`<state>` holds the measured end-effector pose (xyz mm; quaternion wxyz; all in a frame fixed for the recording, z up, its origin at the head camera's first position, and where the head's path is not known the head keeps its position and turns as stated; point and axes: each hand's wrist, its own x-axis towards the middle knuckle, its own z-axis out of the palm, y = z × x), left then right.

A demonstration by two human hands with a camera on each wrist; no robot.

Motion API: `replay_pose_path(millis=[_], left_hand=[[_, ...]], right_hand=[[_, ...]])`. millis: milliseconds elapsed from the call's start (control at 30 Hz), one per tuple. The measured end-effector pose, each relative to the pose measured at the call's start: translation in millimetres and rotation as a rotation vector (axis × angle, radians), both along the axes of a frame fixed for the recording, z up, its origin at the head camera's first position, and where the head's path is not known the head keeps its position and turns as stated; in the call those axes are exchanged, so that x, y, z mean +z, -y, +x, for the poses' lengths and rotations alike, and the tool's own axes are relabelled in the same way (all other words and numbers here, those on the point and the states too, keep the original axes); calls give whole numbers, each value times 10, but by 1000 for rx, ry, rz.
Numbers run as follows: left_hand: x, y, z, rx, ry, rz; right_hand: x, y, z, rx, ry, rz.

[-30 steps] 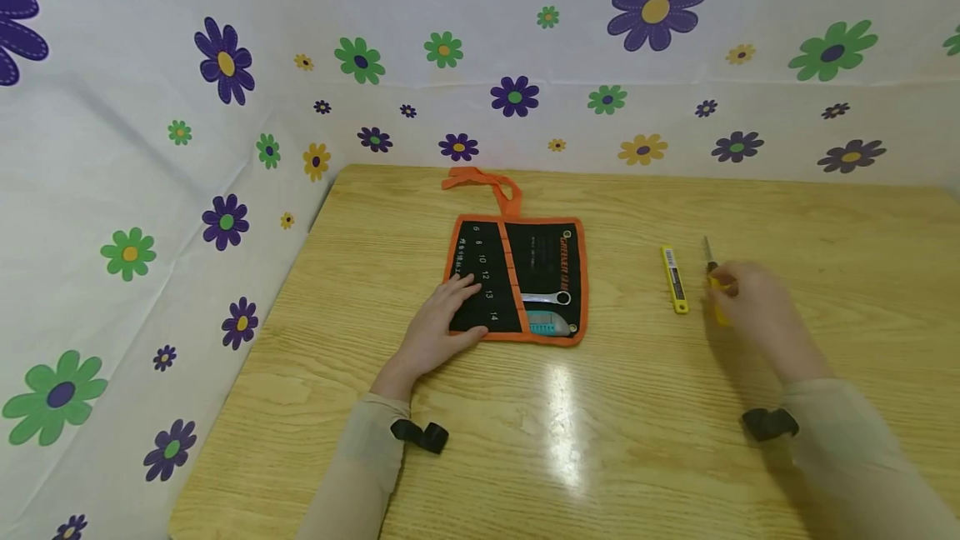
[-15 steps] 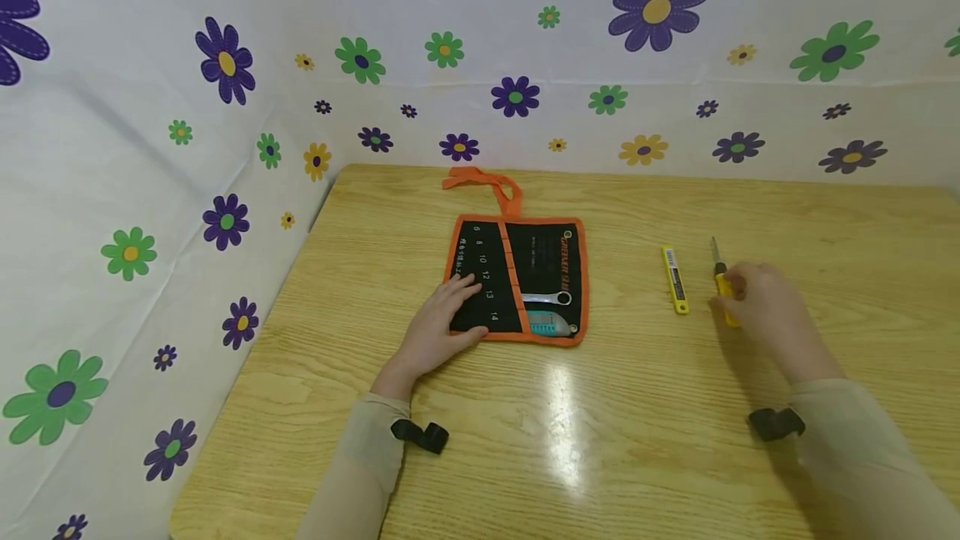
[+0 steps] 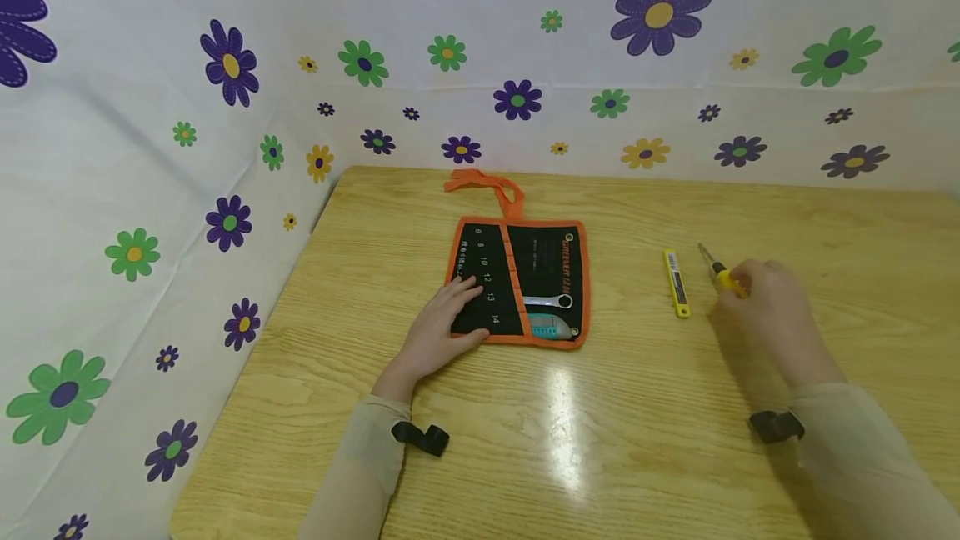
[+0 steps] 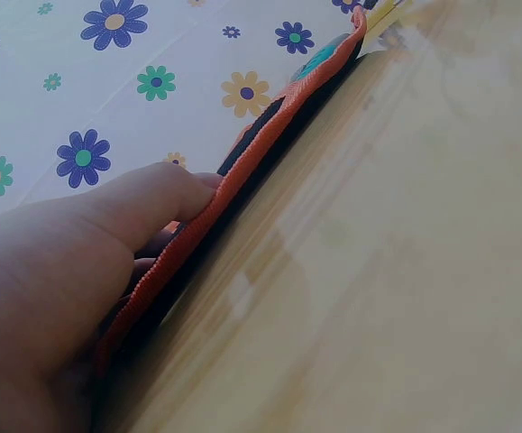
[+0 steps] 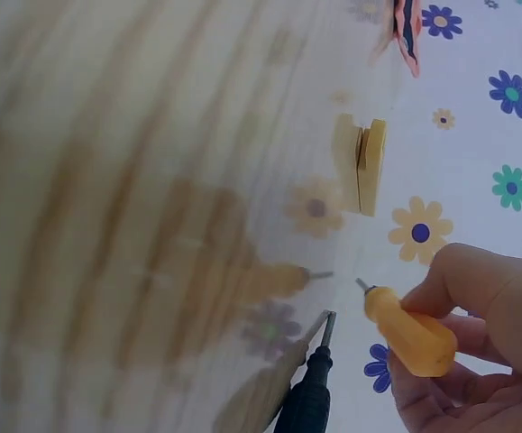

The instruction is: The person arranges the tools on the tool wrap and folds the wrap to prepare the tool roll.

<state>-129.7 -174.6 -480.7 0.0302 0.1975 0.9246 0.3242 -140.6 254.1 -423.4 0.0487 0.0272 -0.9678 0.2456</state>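
Note:
My left hand (image 3: 442,319) rests over the left side of a black tool roll (image 3: 480,307) with orange trim, and its thumb lies along the near edge. A silver ring wrench (image 3: 551,301) and a teal-and-grey tool (image 3: 551,326) poke out of its pockets. To the right, my right hand (image 3: 772,315) pinches a screwdriver (image 3: 729,280) by its yellow handle, the metal end pointing away to the upper left. The right wrist view also shows a dark-handled screwdriver (image 5: 307,401) just below the yellow one. A slim yellow case (image 3: 677,283) with a printed label lies left of this hand.
An orange tie (image 3: 491,182) trails from the top of the roll toward the back edge. The wooden table (image 3: 615,440) meets flower-printed white cloth (image 3: 551,48) at the back and left. A black strap (image 3: 776,426) hangs at the right wrist.
My right hand has shifted slightly to the right, and the screwdriver's metal end has swung toward the left. The left hand, tool roll and yellow case stay put.

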Motion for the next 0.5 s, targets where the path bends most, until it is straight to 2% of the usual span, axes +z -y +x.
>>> replay_pose_path(millis=[133, 267, 400, 500], left_hand=[[-7, 1, 0, -1, -1, 1], [-8, 3, 1, -1, 1, 5], [-10, 5, -1, -3, -2, 8], [-11, 5, -1, -4, -2, 2]], right_hand=[[15, 33, 16, -11, -91, -33], [61, 125, 34, -16, -128, -50], [95, 274, 39, 17, -206, -60], [93, 387, 29, 79, -264, -70]])
